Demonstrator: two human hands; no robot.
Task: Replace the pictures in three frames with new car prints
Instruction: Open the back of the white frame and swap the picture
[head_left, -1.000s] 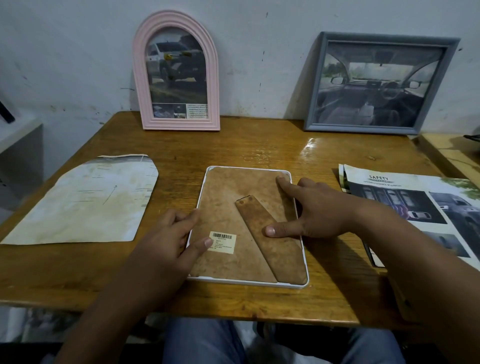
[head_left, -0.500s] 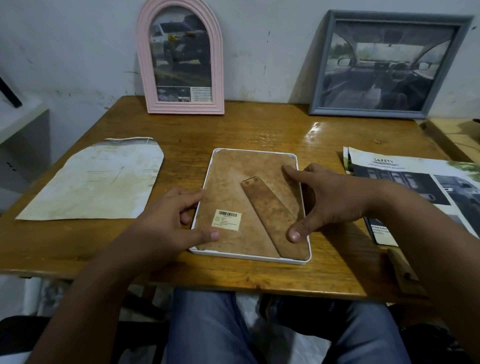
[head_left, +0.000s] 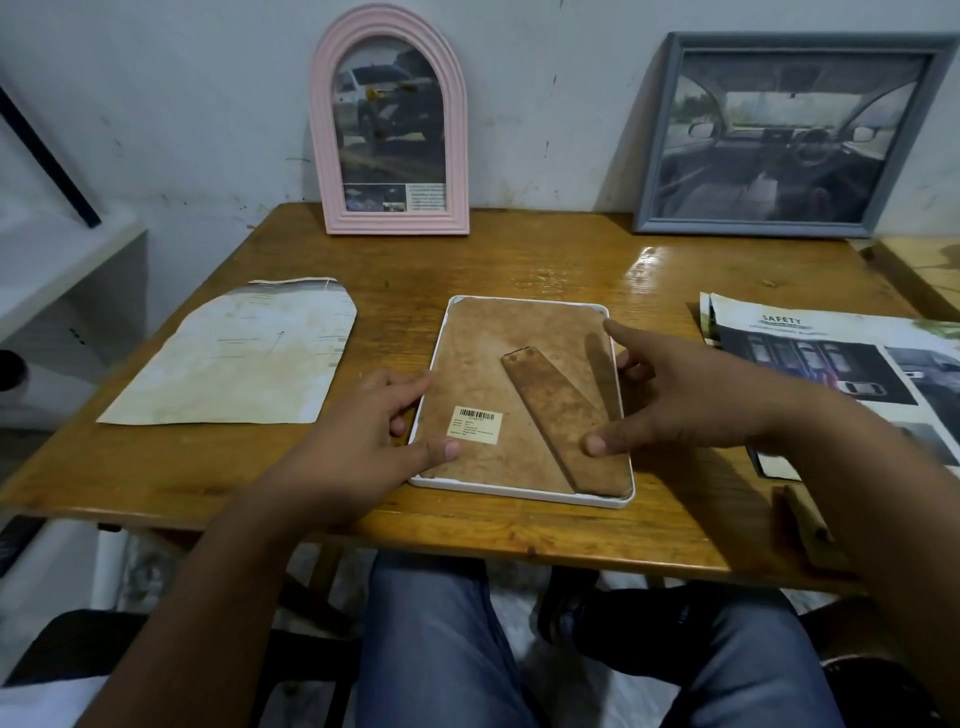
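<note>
Since the earlier frame, the right hand (head_left: 696, 402) was lifted off the brown fibreboard backing (head_left: 498, 364) of the white-rimmed rectangular frame (head_left: 519, 493), fingers spread apart and clamped on nothing. That frame was laid face down at the middle of the wooden table (head_left: 519, 265), presumably so the back could be reached. At its left edge the left hand (head_left: 363, 441) was rested, thumb on the backing, probably as a brace. Right of the frame, the car prints (head_left: 831, 364) were stacked.
</note>
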